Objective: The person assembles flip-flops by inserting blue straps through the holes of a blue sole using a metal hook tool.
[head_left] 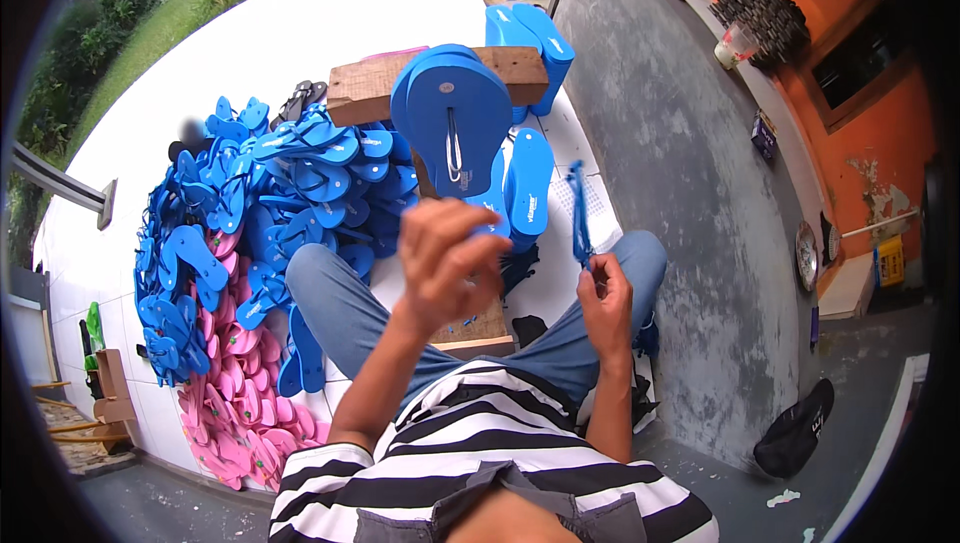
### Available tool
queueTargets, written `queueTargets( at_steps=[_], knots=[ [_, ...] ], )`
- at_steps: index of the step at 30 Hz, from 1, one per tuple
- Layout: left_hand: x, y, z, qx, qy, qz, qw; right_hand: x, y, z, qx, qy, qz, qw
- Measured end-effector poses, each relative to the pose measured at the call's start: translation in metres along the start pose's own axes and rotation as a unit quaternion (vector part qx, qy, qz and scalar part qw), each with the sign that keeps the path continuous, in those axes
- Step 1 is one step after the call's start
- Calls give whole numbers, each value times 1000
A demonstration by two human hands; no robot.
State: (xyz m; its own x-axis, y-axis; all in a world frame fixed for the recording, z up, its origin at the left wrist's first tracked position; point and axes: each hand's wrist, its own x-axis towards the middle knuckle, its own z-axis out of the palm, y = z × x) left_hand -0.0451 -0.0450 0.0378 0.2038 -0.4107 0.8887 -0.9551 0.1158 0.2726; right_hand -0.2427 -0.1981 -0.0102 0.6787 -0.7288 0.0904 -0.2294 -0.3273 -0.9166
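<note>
Plainly, one pair of bare hands is at work. Between thumb and fingertips, the right hand (607,293) pinches a thin, flexible blue sandal strap (580,213), which rises upright above the right knee. The left hand (450,263) is blurred, its fingers half curled and parted; I cannot tell whether it grips anything. Just beyond it, at least two smooth, rounded blue foam soles (440,93) overlap against one rough-grained brown wooden beam (360,93), with one narrow white loop (453,148) on the front face. Behind the beam stand two tall blue sole stacks (555,43). Leftward spread two heaps, uncountable: glossy blue sandals (330,148) and pink sandals (235,373).
</note>
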Motion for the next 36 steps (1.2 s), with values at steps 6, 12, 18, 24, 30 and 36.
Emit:
queueTargets(
  at_steps=[6,12,18,24,30,36],
  knots=[
    [-14,51,10,-166,-246,-229,927,22,-56,-11,54,-189,-162,967],
    [-47,52,-21,-304,-244,-468,793,27,-36,35,229,-396,14,889],
    [-76,48,-44,-485,-120,-590,634,16,-32,60,458,-524,203,689],
    [-76,36,-85,-434,-327,-512,665,38,-41,27,153,-718,122,668],
    [-96,6,-149,-453,-17,-649,611,68,-21,-33,401,-511,185,738],
    [-139,15,-38,-282,-194,-590,732,59,-36,11,508,-377,137,762]
  ],
)
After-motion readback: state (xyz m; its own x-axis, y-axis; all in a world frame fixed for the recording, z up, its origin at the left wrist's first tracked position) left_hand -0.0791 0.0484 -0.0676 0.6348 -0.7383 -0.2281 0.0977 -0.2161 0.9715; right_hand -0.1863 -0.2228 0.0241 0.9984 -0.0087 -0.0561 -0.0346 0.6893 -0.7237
